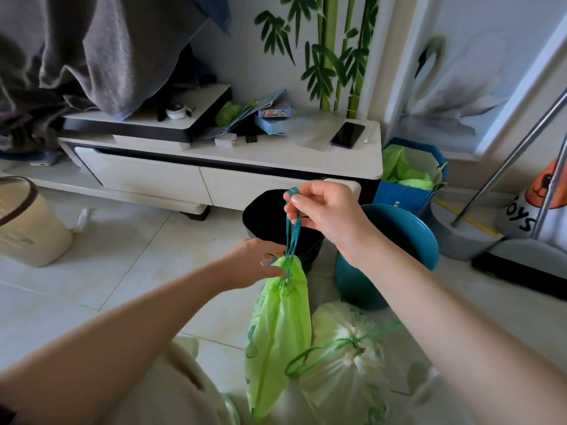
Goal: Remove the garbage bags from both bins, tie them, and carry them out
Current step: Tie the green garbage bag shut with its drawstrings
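A bright green garbage bag (276, 335) hangs in mid-air, its mouth cinched by a teal drawstring (292, 231). My right hand (325, 210) pinches the top of that drawstring and holds it up. My left hand (257, 265) touches the gathered neck of the bag just below. A second, paler garbage bag (346, 357) lies on the floor at the lower right, closed with a green drawstring. Behind the hands stand a black bin (264, 219) and a teal bin (399, 228), both without visible liners.
A low white TV cabinet (214, 157) runs behind the bins, holding a phone (347, 134), boxes and chargers. A blue box with green bags (408, 176) stands to its right, by a metal rack's legs (506, 167). A beige basket (27, 222) sits at left. Floor tiles are pale.
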`<state>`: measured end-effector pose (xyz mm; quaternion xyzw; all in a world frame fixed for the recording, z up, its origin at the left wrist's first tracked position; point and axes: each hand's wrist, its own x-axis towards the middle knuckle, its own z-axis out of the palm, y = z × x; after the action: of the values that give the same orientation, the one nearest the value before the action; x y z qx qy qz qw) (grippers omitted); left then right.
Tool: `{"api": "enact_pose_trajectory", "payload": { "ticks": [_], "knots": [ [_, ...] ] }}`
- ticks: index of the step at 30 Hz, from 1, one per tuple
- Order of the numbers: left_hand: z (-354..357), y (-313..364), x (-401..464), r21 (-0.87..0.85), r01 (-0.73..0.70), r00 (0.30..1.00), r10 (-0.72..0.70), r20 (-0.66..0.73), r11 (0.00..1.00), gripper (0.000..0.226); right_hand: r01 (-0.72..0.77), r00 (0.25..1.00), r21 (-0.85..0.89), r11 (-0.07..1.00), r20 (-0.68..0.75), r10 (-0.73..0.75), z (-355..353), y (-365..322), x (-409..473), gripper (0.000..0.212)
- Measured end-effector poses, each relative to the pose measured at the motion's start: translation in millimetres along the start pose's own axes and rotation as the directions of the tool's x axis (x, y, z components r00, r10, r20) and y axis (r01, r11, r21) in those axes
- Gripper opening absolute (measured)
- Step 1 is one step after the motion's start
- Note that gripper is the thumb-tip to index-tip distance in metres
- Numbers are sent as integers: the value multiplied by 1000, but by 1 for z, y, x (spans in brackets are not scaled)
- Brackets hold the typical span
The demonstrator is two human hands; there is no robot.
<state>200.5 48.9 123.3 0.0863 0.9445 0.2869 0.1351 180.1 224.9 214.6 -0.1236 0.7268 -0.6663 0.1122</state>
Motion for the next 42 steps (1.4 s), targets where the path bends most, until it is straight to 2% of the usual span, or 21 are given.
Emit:
{"api": "enact_pose_trajectory", "payload": {
  "ticks": [4, 9, 13, 17, 19, 21, 24, 26, 29, 32, 36, 38, 42],
  "knots": [
    [7, 7, 13, -73, 47, 997, -52, -63, 996, 49, 13, 1000, 15, 1000, -21, -13, -1, -2, -4, 15],
    [6, 18, 26, -105, 31, 999, -34, -26, 994, 12, 29, 998, 50, 998, -61, -26, -12, -4, -6, 13],
    [-2, 13, 30, -235, 93, 995, -102, -24, 968, 10, 19, 986, 182, 983, -167, 12, -29, -6, -5, 13],
    [-12, 8, 28, -378, 160, 985, -170, 8, 912, 18, -73, 946, 286, 955, -283, 157, -47, -3, 1, 16],
    [-14, 3, 27, -412, 212, 976, -214, 40, 886, 20, -106, 926, 251, 962, -328, 187, -52, -1, 3, 15],
    [-14, 0, 25, -426, 235, 970, -236, 50, 874, 20, -115, 920, 117, 987, -361, 150, -51, 1, 5, 14],
    [-11, 1, 23, -371, 188, 981, -191, 29, 909, 23, -39, 923, -196, 980, -382, -40, -47, 2, 8, 13],
    [-8, 6, 22, -304, 127, 992, -119, 46, 944, 23, 36, 934, -301, 953, -330, -139, -42, 1, 7, 16],
    [-5, 15, 20, -209, 49, 987, -16, 157, 977, 20, 63, 946, -237, 970, -295, -134, -37, 0, 7, 15],
    [-4, 23, 17, -115, -45, 950, 78, 302, 992, 20, 55, 950, -165, 985, -295, -103, -32, 6, 11, 16],
    [-5, 26, 14, -35, -65, 899, 74, 431, 997, 31, 36, 955, -86, 996, -292, -59, -29, 13, 16, 15],
    [-5, 26, 13, -48, -51, 899, 67, 432, 998, 30, 14, 955, -4, 1000, -297, -15, -30, 15, 19, 14],
    [-3, 28, 14, -97, -30, 942, 60, 331, 995, 26, -11, 931, 101, 995, -361, 47, -27, 24, 23, 6]
  ]
}}
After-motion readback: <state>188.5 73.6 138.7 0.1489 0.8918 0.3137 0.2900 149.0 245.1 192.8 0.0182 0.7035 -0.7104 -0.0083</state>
